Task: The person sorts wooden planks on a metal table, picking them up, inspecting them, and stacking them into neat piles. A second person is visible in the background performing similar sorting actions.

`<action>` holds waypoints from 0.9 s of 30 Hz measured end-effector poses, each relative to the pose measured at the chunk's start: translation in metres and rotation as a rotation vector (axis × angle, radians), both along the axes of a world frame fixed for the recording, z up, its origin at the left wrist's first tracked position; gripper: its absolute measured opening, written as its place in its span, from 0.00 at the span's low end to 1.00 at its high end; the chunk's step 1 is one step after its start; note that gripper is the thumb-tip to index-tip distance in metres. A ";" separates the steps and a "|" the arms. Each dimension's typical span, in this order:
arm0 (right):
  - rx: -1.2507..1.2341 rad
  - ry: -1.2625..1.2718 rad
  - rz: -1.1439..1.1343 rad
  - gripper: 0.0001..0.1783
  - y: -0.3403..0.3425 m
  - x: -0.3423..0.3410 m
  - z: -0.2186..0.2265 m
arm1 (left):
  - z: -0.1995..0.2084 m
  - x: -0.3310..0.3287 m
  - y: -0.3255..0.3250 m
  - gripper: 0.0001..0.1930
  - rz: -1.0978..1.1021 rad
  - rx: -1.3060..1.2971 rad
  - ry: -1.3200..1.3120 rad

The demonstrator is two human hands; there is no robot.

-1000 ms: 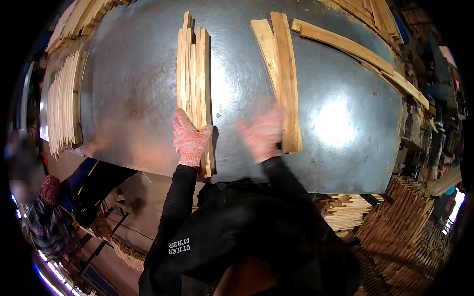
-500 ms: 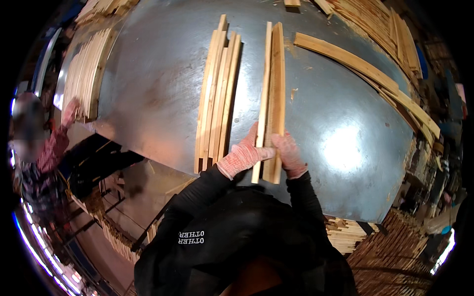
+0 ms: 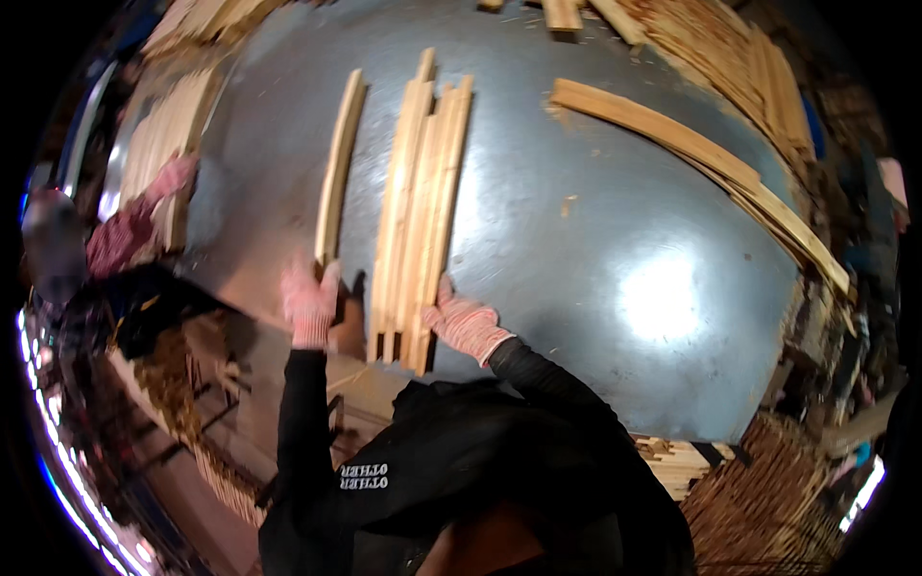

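Observation:
My left hand (image 3: 309, 305), in a pink knitted glove, is at the near end of a single wooden strip (image 3: 340, 163). Its thumb and fingers are spread to either side of that end. To the right lies a bundle of several wooden strips (image 3: 413, 211), side by side with uneven ends. My right hand (image 3: 468, 324), gloved alike, rests against the bundle's right side near its close end. Its fingers are stretched along the edge, and the thumb reaches onto the nearest strip. A gap separates the single strip from the bundle.
All this lies on a grey metal table (image 3: 576, 259). Long curved boards (image 3: 663, 130) lie at right, with stacked wood (image 3: 730, 58) behind. At left, a co-worker's gloved hand (image 3: 173, 175) touches another stack of strips (image 3: 178, 115). More wood (image 3: 759, 499) is piled at lower right.
Both hands have moved left from the two pieces they held. Those pieces no longer lie right of the bundle. A single strip now lies left of it. The co-worker's hand has shifted onto the stack.

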State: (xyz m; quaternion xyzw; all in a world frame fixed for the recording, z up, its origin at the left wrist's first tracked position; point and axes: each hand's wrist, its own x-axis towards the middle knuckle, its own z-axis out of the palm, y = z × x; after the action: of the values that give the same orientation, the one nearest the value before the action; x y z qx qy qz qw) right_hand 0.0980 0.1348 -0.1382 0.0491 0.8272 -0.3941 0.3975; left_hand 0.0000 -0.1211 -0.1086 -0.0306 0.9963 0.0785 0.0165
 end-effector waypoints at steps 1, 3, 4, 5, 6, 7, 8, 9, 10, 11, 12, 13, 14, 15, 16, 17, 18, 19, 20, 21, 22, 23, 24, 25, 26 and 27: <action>-0.015 -0.024 0.072 0.48 0.010 -0.004 -0.006 | 0.003 0.011 0.026 0.43 -0.118 0.257 0.098; 0.052 -0.044 0.316 0.37 0.051 -0.018 0.032 | -0.014 0.045 0.063 0.52 -0.290 0.445 0.126; 0.116 0.341 0.132 0.34 0.082 -0.015 0.013 | -0.022 0.054 0.084 0.56 -0.379 0.364 0.076; 0.198 0.730 -0.053 0.32 0.117 -0.012 -0.020 | -0.011 0.052 0.107 0.59 -0.270 0.273 -0.121; 0.414 0.927 -0.089 0.31 0.169 -0.037 -0.035 | 0.003 0.051 0.124 0.61 -0.152 0.167 -0.308; 0.667 0.744 -0.048 0.34 0.210 -0.078 0.007 | -0.009 0.057 0.115 0.62 -0.171 0.182 -0.261; 0.768 0.690 -0.137 0.39 0.258 -0.102 0.031 | -0.020 0.062 0.106 0.63 -0.203 0.199 -0.231; 0.991 0.906 -0.135 0.46 0.313 -0.116 0.022 | -0.014 0.060 0.113 0.64 -0.214 0.183 -0.279; 1.060 0.899 -0.148 0.52 0.363 -0.126 0.022 | -0.009 0.055 0.121 0.64 -0.224 0.169 -0.316; 1.117 0.814 -0.127 0.57 0.396 -0.140 0.027 | -0.022 0.062 0.117 0.61 -0.276 0.003 -0.225; 1.121 0.796 -0.120 0.49 0.426 -0.142 0.017 | -0.025 0.067 0.120 0.62 -0.412 -0.129 -0.084; 1.115 0.787 -0.107 0.41 0.453 -0.148 0.005 | -0.010 0.067 0.149 0.61 -0.425 -0.189 0.012; 1.034 0.751 -0.050 0.35 0.456 -0.154 -0.001 | 0.009 0.062 0.171 0.60 -0.438 -0.253 0.097; 1.040 0.775 0.055 0.30 0.453 -0.157 -0.002 | 0.003 0.052 0.189 0.57 -0.557 0.000 0.169; 1.033 0.793 0.148 0.26 0.444 -0.161 -0.007 | 0.001 0.032 0.210 0.53 -0.677 0.243 0.237; 1.016 0.815 0.250 0.22 0.436 -0.158 -0.011 | 0.027 0.022 0.256 0.51 -0.697 0.282 0.172; 0.904 1.063 0.272 0.17 0.429 -0.136 -0.017 | 0.038 0.006 0.295 0.55 -0.829 0.246 0.155; 0.805 1.062 0.315 0.16 0.411 -0.122 -0.010 | 0.038 -0.007 0.330 0.57 -0.935 0.262 0.217; 0.780 0.963 0.401 0.16 0.397 -0.104 0.001 | 0.042 -0.007 0.363 0.61 -0.895 0.066 -0.026; 0.725 0.987 0.499 0.16 0.383 -0.090 0.006 | 0.004 0.003 0.375 0.62 -0.991 0.086 0.154; 0.662 0.835 0.606 0.15 0.371 -0.078 0.022 | 0.000 0.016 0.397 0.60 -0.980 0.028 -0.042; 0.772 0.933 0.652 0.15 0.368 -0.068 0.027 | -0.017 0.033 0.407 0.53 -0.908 0.100 -0.366; 0.884 1.022 0.687 0.16 0.372 -0.057 0.028 | -0.040 0.058 0.412 0.51 -0.810 0.064 -0.336; 0.773 1.092 0.481 0.24 0.387 -0.051 0.045 | -0.047 0.072 0.411 0.49 -0.712 0.155 -0.433; 0.653 1.154 0.274 0.33 0.416 -0.044 0.061 | -0.049 0.079 0.406 0.48 -0.605 0.243 -0.516; 0.829 1.097 0.037 0.49 0.453 -0.036 0.050 | -0.043 0.078 0.402 0.47 -0.671 0.334 -0.512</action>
State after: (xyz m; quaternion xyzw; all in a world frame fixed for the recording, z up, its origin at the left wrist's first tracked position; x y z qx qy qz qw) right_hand 0.0618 0.5879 -0.0884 -0.0235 0.9920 -0.0062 -0.1237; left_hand 0.0783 0.2810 -0.1518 0.2787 0.8885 0.2184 0.2917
